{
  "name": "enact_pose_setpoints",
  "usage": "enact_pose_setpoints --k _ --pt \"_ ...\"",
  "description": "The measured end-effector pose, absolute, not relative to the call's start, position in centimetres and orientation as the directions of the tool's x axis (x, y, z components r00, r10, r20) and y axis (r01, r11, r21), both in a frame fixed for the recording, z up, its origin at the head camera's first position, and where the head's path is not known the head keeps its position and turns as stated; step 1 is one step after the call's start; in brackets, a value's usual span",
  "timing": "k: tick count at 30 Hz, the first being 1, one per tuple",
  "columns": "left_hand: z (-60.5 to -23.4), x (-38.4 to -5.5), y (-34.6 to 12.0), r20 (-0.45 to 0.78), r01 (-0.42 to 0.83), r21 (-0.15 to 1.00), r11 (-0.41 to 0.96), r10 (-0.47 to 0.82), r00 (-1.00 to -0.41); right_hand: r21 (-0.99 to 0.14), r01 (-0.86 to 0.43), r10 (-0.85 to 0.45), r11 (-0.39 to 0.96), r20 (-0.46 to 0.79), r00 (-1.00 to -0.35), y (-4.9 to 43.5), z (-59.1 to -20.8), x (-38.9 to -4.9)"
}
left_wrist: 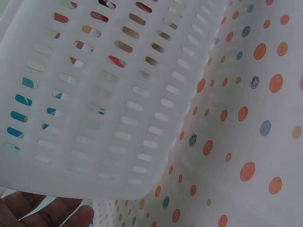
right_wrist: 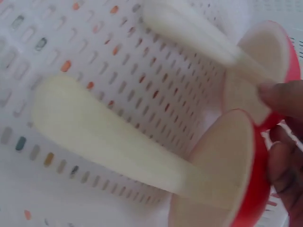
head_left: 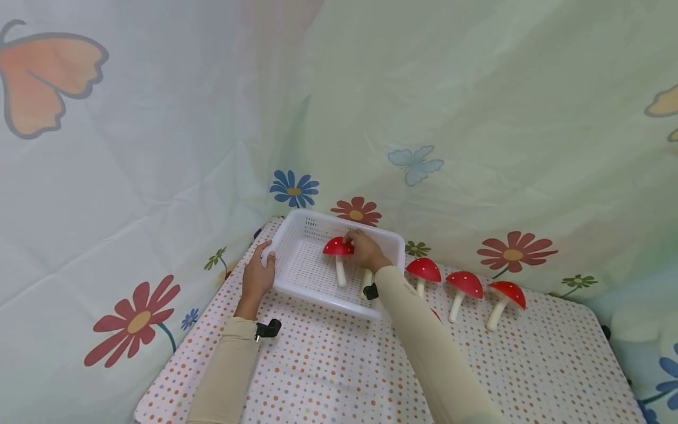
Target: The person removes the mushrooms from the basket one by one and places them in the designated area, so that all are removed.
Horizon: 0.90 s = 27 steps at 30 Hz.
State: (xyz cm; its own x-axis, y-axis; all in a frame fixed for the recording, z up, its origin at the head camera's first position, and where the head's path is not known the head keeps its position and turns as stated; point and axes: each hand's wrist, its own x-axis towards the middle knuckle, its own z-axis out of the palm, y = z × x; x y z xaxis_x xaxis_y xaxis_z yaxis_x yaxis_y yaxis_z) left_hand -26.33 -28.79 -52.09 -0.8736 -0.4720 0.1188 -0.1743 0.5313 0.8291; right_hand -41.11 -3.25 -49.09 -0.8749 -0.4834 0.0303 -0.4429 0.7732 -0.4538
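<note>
A white perforated plastic basket (head_left: 328,303) stands on the table, its left rim held by my left hand (head_left: 258,277). In the left wrist view, fingertips (left_wrist: 45,213) show at the basket's edge. Inside the basket, my right hand (head_left: 366,250) pinches the red cap of a toy mushroom (head_left: 341,271) by its rim. The right wrist view shows the thumb (right_wrist: 279,97) on that cap's edge. A second toy mushroom (right_wrist: 113,142) lies beside it in the basket, its cap against the fingers. In the head view my right hand hides most of that second one.
Right of the basket lie several more toy mushrooms (head_left: 465,285) with white-dotted red caps, one mostly hidden by my right sleeve (head_left: 424,341). A dotted cloth (head_left: 328,371) covers the table. Printed fabric (head_left: 450,88) with flowers and butterflies hangs behind, close to the basket.
</note>
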Motion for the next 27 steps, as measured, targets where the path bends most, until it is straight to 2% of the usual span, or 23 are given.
enact_pose_setpoints --k 7,14,22,27 --pt "-52.2 -26.3 -28.7 0.126 -0.169 0.831 0.530 -0.475 -0.871 -0.483 -0.421 -0.420 0.768 0.118 -0.900 -3.1 -49.1 -40.5" --pt "-51.9 -26.5 -28.1 0.124 -0.156 0.832 0.533 -0.451 -0.884 -0.439 -0.411 -0.369 0.799 0.181 -0.911 -2.8 -49.0 -40.0" --pt "-51.8 -26.8 -27.3 0.101 -0.174 0.822 0.542 -0.439 -0.893 -0.459 -0.442 -0.308 0.771 0.339 -0.889 -1.6 -48.6 -39.6" --pt "-51.9 -26.7 -27.4 0.095 -0.176 0.824 0.539 -0.438 -0.894 -0.504 -0.515 -0.280 0.694 0.470 -0.837 -0.7 -47.3 -39.0"
